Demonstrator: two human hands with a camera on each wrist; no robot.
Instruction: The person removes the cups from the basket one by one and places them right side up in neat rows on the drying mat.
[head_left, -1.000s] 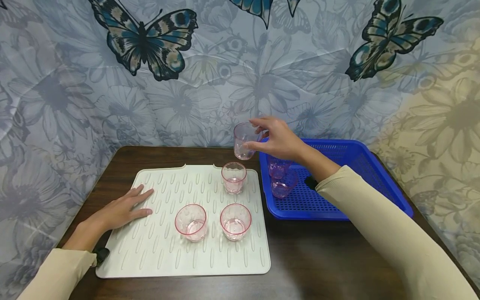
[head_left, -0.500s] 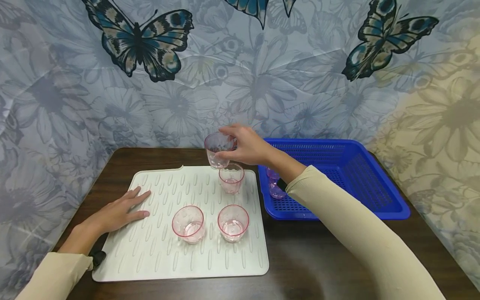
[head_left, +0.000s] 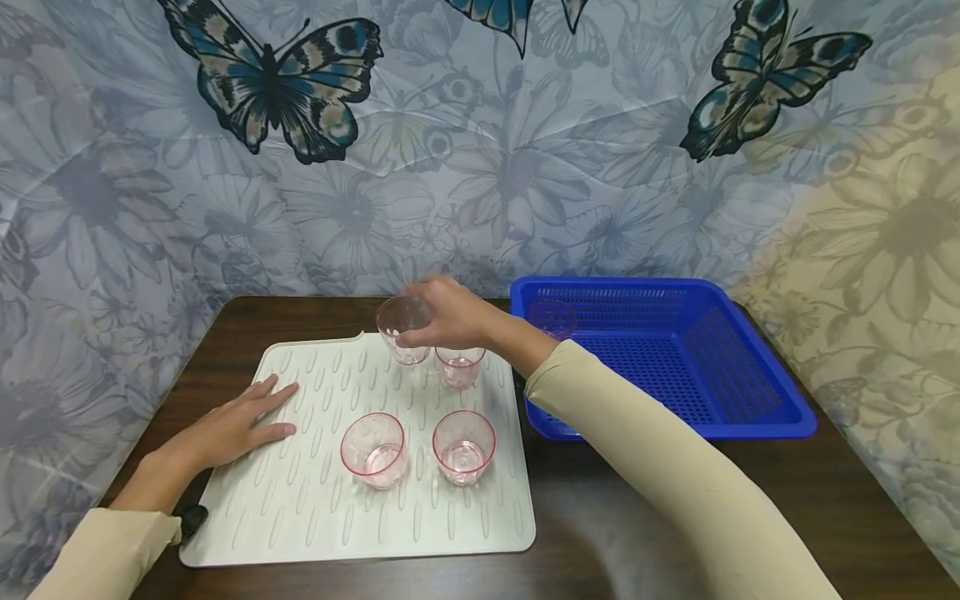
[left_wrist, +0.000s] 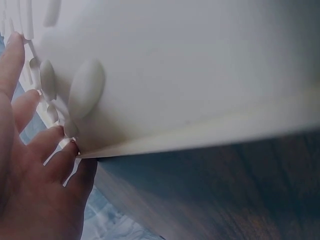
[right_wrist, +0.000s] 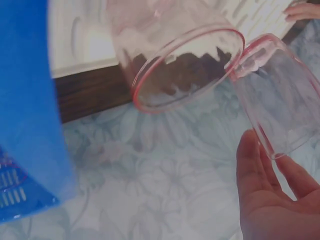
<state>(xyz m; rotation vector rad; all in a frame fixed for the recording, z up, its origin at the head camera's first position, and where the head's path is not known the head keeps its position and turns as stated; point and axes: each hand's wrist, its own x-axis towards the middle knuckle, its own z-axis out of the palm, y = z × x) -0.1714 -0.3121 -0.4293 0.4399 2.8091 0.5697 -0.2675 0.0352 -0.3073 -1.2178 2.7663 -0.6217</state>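
Note:
My right hand [head_left: 448, 315] grips a clear pink-rimmed glass [head_left: 402, 327] close over the back of the white ridged drying mat [head_left: 300, 500]. In the right wrist view, the fingers curl round the held glass [right_wrist: 285, 95], which leans beside another glass [right_wrist: 185, 70]. That back glass [head_left: 459, 371] stands on the mat, partly hidden by my right hand. Nearer the front stand two more glasses, one left [head_left: 373, 454] and one right [head_left: 463, 450]. My left hand [head_left: 228, 427] rests with fingers spread on the mat's left side; the left wrist view shows its fingers along the mat's edge [left_wrist: 165, 145].
A blue plastic basket [head_left: 675, 429] stands right of the mat, with a pink-rimmed glass [head_left: 553, 317] showing in its left end, partly behind my right arm. The dark wooden table [head_left: 600, 500] meets a wall hanging with flowers and butterflies [head_left: 360, 200] at the back.
My right hand has carried the glass leftward from beside the basket, then down over the back of the mat. My left hand keeps its place on the mat. The view shifts slightly.

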